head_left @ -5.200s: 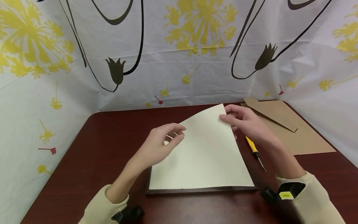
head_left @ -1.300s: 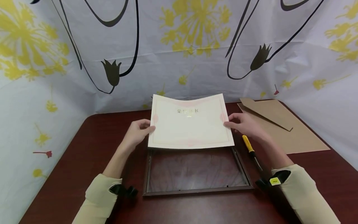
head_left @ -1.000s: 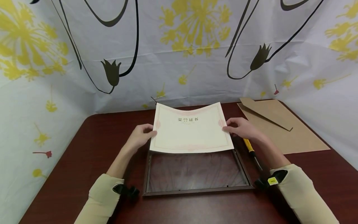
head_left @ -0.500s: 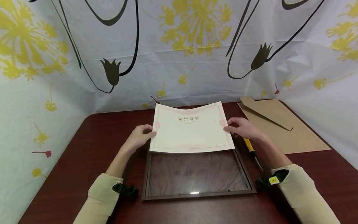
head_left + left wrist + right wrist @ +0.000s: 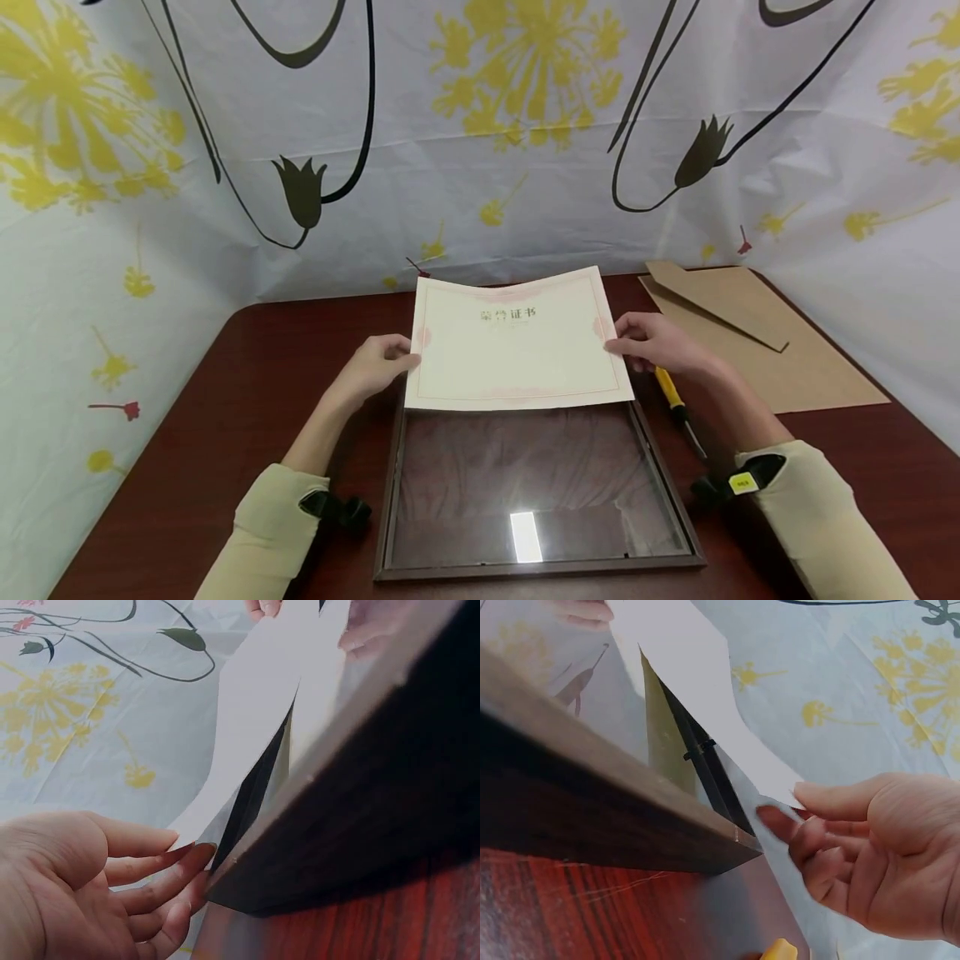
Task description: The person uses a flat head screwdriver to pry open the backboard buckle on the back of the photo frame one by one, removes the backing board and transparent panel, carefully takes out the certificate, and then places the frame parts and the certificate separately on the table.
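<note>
A cream certificate with a pink border and printed characters is held face up, its middle sagging. My left hand pinches its left edge between thumb and fingers, and my right hand pinches the right edge. Beneath lies a dark picture frame with a clear pane; the certificate hides its far part. In the left wrist view, the thumb presses the sheet's corner close beside the frame's corner. The right wrist view has the sheet slanting over the frame bar.
A brown backing board with a folded stand leg lies at the table's right back. Between it and the frame is a yellow-handled tool with a thin metal shaft. A patterned cloth hangs behind the table.
The plain sheet side seen earlier over the frame has given way to the printed certificate in both hands. Lately the frame's front edge has shifted towards me, and a bright reflection shows in the pane.
</note>
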{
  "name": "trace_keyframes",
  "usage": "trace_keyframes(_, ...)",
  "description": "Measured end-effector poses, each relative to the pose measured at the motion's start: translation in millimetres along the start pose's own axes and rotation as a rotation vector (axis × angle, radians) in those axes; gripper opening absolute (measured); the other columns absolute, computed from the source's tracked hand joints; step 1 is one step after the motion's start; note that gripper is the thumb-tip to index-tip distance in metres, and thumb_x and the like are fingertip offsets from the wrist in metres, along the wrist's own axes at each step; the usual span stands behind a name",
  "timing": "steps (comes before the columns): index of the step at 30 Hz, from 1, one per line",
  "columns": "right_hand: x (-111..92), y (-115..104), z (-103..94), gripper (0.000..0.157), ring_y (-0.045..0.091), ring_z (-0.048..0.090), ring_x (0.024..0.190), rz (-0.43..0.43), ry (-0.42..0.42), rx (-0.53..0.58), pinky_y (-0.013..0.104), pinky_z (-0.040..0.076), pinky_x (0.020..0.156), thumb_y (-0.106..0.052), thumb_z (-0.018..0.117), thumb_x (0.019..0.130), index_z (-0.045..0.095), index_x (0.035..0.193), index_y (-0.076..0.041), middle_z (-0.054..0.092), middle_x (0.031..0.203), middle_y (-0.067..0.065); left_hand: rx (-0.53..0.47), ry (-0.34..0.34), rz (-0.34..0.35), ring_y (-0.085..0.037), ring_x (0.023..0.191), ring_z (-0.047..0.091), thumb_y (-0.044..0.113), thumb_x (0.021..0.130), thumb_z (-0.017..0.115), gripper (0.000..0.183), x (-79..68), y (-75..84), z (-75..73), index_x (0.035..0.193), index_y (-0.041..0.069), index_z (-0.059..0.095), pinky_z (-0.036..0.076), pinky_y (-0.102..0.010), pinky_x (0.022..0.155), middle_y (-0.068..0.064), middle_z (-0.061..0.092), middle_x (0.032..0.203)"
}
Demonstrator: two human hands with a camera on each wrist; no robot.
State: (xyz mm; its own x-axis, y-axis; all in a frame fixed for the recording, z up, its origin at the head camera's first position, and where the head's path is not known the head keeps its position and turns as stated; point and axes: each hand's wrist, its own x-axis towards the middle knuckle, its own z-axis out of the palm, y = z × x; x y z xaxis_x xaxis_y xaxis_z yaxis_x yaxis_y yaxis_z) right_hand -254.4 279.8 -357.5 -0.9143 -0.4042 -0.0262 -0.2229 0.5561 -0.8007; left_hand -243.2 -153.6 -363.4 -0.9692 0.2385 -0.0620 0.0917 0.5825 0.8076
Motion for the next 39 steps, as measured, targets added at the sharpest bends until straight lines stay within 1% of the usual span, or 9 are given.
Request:
trace_keyframes(2, 0, -1, -1.0, 0.021, 0.017, 0.050, 0.055, -0.015, 0.039, 0.016, 0.032, 0.043, 0.050, -0.014, 0.066, 0.100, 0.055, 0.100, 0.004, 0.056, 0.069, 0.009, -0.013, 0.005, 0.018, -0.030, 0.095, 0.061, 0.014, 0.102, 0.061, 0.023, -0.1, 0.7, -0.5, 0.116, -0.003, 0.065, 0.050, -0.042, 0.080, -0.017, 0.066, 0.107)
trace_keyframes(5, 0, -2, -2.4, 0.023, 0.017, 0.049, 0.054, -0.043, 0.138, 0.026, 0.034, 0.044, 0.048, -0.015, 0.067, 0.099, 0.056, 0.106, 0.004, 0.059, 0.074, 0.011, -0.047, 0.034, 0.044, -0.028, 0.091, 0.061, 0.012, 0.101, 0.062, 0.022, 0.0, 2.3, -0.8, 0.118, -0.002, 0.065, 0.051, -0.040, 0.078, -0.016, 0.067, 0.105)
trace_keyframes(11, -1, -6, -2.7, 0.026, 0.026, 0.051, 0.054, -0.104, 0.344, 0.042, 0.036, 0.046, 0.045, -0.019, 0.067, 0.100, 0.057, 0.111, 0.003, 0.059, 0.071, 0.020, -0.109, 0.169, 0.109, -0.035, 0.078, 0.067, 0.007, 0.099, 0.063, 0.024, 0.3, 10.7, 2.2, 0.122, 0.000, 0.066, 0.055, -0.044, 0.074, -0.016, 0.071, 0.096)
trace_keyframes(15, -1, -6, -2.6, 0.026, 0.024, 0.059, 0.062, -0.139, 0.423, 0.043, 0.032, 0.053, 0.054, -0.016, 0.065, 0.100, 0.058, 0.116, 0.004, 0.064, 0.079, 0.018, -0.149, 0.239, 0.149, -0.034, 0.080, 0.070, 0.004, 0.098, 0.064, 0.021, 0.7, 17.9, 5.8, 0.118, -0.002, 0.068, 0.058, -0.050, 0.078, -0.017, 0.071, 0.094)
trace_keyframes(20, 0, -5, -2.8, 0.026, 0.022, 0.063, 0.066, -0.156, 0.474, 0.041, 0.027, 0.056, 0.059, -0.010, 0.065, 0.099, 0.059, 0.116, 0.008, 0.067, 0.085, 0.017, -0.150, 0.271, 0.158, -0.028, 0.085, 0.072, 0.003, 0.097, 0.065, 0.021, 2.0, 21.9, 8.1, 0.116, -0.003, 0.068, 0.058, -0.045, 0.082, -0.018, 0.072, 0.096)
trace_keyframes(23, 1, -3, -2.9, 0.026, 0.019, 0.065, 0.066, -0.144, 0.485, 0.039, 0.027, 0.057, 0.060, -0.009, 0.065, 0.099, 0.059, 0.116, 0.010, 0.068, 0.088, 0.020, -0.177, 0.240, 0.148, -0.030, 0.093, 0.072, 0.005, 0.096, 0.067, 0.027, 2.2, 20.6, 8.5, 0.121, -0.003, 0.065, 0.056, -0.043, 0.086, -0.020, 0.072, 0.104)
trace_keyframes(27, 0, 2, -4.1, 0.030, 0.016, 0.066, 0.068, -0.088, 0.486, 0.017, 0.030, 0.059, 0.064, -0.011, 0.064, 0.100, 0.058, 0.120, 0.011, 0.068, 0.093, 0.023, -0.193, 0.174, 0.146, -0.033, 0.107, 0.068, 0.010, 0.096, 0.070, 0.036, 3.1, 17.8, 10.3, 0.128, -0.003, 0.059, 0.053, -0.044, 0.092, -0.021, 0.069, 0.117)
trace_keyframes(32, -2, 8, -6.9, 0.033, 0.016, 0.066, 0.071, -0.018, 0.454, 0.003, 0.031, 0.059, 0.066, -0.015, 0.064, 0.101, 0.059, 0.118, 0.013, 0.069, 0.093, 0.023, -0.134, 0.065, 0.138, -0.036, 0.120, 0.061, 0.011, 0.100, 0.064, 0.042, 4.1, 16.1, 14.8, 0.138, -0.003, 0.053, 0.050, -0.048, 0.098, -0.023, 0.063, 0.129)
trace_keyframes(39, -1, 15, -9.0, 0.031, 0.014, 0.063, 0.068, 0.070, 0.386, 0.000, 0.028, 0.058, 0.066, -0.014, 0.067, 0.099, 0.059, 0.115, 0.012, 0.068, 0.087, 0.016, -0.049, -0.093, 0.092, -0.037, 0.128, 0.054, 0.012, 0.102, 0.058, 0.054, 2.5, 15.7, 17.7, 0.151, -0.003, 0.041, 0.047, -0.050, 0.101, -0.022, 0.056, 0.139)
